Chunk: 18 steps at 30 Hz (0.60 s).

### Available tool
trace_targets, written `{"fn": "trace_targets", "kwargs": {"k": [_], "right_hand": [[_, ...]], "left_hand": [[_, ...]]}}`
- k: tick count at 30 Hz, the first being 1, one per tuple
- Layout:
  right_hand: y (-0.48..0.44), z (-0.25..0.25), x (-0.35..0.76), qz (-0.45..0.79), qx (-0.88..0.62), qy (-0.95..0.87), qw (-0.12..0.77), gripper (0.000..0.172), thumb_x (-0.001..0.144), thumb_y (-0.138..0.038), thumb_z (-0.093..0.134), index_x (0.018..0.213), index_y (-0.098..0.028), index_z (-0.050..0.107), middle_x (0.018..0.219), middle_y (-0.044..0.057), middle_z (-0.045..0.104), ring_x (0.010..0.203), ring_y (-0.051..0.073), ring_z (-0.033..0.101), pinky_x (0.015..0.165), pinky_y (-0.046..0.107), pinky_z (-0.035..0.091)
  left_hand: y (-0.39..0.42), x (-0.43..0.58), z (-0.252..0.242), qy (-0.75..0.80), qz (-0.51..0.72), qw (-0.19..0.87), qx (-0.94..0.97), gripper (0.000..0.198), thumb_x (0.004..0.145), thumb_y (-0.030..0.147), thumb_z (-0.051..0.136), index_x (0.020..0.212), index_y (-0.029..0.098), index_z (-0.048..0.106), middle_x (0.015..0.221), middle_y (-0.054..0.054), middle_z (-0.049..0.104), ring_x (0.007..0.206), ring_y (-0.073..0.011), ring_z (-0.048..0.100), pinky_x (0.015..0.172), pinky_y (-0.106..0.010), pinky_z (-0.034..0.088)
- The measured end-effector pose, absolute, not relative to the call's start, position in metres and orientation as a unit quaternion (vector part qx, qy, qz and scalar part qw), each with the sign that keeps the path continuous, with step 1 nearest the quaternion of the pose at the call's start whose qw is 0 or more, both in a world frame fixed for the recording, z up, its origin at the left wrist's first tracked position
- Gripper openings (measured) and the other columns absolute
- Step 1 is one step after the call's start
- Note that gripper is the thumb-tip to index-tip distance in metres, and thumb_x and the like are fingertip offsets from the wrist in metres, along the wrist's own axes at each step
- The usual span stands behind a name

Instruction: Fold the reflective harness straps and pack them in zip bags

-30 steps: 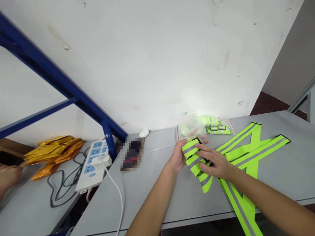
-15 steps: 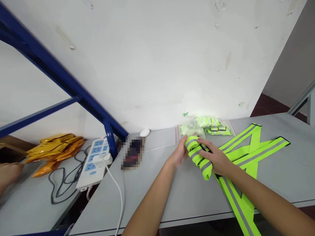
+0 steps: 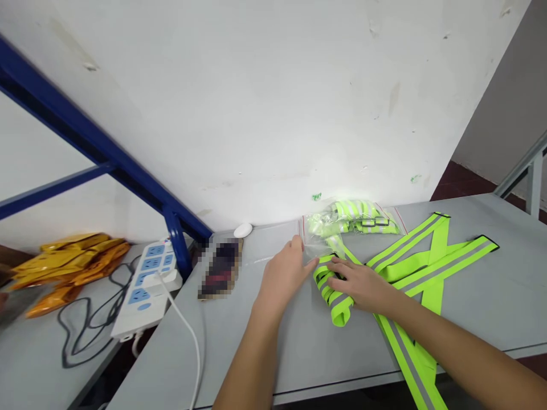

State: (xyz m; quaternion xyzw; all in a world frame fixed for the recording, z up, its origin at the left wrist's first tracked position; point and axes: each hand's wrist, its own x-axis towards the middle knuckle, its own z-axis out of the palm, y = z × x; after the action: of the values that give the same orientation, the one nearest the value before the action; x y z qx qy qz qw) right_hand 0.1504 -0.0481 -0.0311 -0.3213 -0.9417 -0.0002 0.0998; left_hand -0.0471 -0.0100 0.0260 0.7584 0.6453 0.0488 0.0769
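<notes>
A folded neon-yellow reflective vest (image 3: 339, 310) with grey stripes rests on the grey table. My right hand (image 3: 363, 285) lies over its right side, fingers curled onto it. My left hand (image 3: 284, 270) is just left of it, thumb spread toward the folded straps and the other fingertips at the edge of a clear plastic bag on the table. Behind both hands, clear zip bags (image 3: 314, 226) hold folded vests (image 3: 356, 212). Another reflective vest (image 3: 440, 267) lies spread out to the right, under my right forearm, its straps running over the front edge.
A blurred-out phone-like object (image 3: 222, 267) and a white oval object (image 3: 243, 230) lie to the left. Farther left are a white power strip (image 3: 143, 296) with cables, yellow packages (image 3: 72, 265) and a blue metal frame (image 3: 141, 171). A white wall (image 3: 265, 102) stands behind.
The folded vest has come down onto the table from between both hands. My left hand has let go of it and moved left toward the clear bags; my right hand stays on it.
</notes>
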Motion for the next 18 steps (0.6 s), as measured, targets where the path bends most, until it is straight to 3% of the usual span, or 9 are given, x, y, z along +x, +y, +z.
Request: {"fn": "trace_targets", "kwargs": {"k": [2, 4, 12, 18], "right_hand": [[-0.049, -0.031, 0.149, -0.008, -0.323, -0.941, 0.099, 0.052, 0.065, -0.002, 0.067, 0.113, -0.017, 0.055, 0.135, 0.018, 0.051, 0.134, 0.034, 0.040, 0.097, 0.041, 0.048], [-0.049, -0.032, 0.147, -0.015, -0.325, -0.941, 0.099, 0.050, 0.066, -0.002, 0.066, 0.113, -0.017, 0.056, 0.135, 0.019, 0.051, 0.133, 0.034, 0.041, 0.097, 0.041, 0.048], [-0.051, -0.035, 0.143, -0.046, -0.331, -0.935, 0.119, 0.040, 0.074, 0.001, 0.053, 0.110, -0.017, 0.058, 0.130, 0.019, 0.055, 0.130, 0.033, 0.046, 0.092, 0.041, 0.052], [-0.052, -0.038, 0.141, -0.072, -0.334, -0.931, 0.130, 0.039, 0.077, 0.002, 0.049, 0.109, -0.018, 0.058, 0.128, 0.018, 0.057, 0.129, 0.032, 0.047, 0.091, 0.040, 0.053]], "left_hand": [[-0.016, -0.046, 0.024, 0.610, 0.017, 0.058, 0.790, 0.013, 0.088, 0.032, 0.048, 0.096, 0.022, 0.051, 0.093, -0.004, 0.062, 0.078, -0.0212, 0.061, 0.055, -0.027, 0.034], [-0.019, -0.047, 0.019, 0.579, -0.010, 0.044, 0.814, 0.011, 0.091, 0.025, 0.042, 0.092, 0.022, 0.052, 0.093, -0.005, 0.061, 0.083, -0.0211, 0.060, 0.058, -0.027, 0.036], [-0.017, -0.062, 0.006, 0.528, -0.037, -0.015, 0.848, 0.012, 0.091, 0.020, 0.044, 0.097, 0.021, 0.055, 0.095, -0.006, 0.063, 0.092, -0.0248, 0.059, 0.067, -0.032, 0.042], [-0.017, -0.061, -0.003, 0.543, 0.024, -0.041, 0.839, 0.008, 0.090, 0.021, 0.049, 0.095, 0.021, 0.055, 0.095, -0.005, 0.062, 0.088, -0.0231, 0.058, 0.068, -0.033, 0.041]]}}
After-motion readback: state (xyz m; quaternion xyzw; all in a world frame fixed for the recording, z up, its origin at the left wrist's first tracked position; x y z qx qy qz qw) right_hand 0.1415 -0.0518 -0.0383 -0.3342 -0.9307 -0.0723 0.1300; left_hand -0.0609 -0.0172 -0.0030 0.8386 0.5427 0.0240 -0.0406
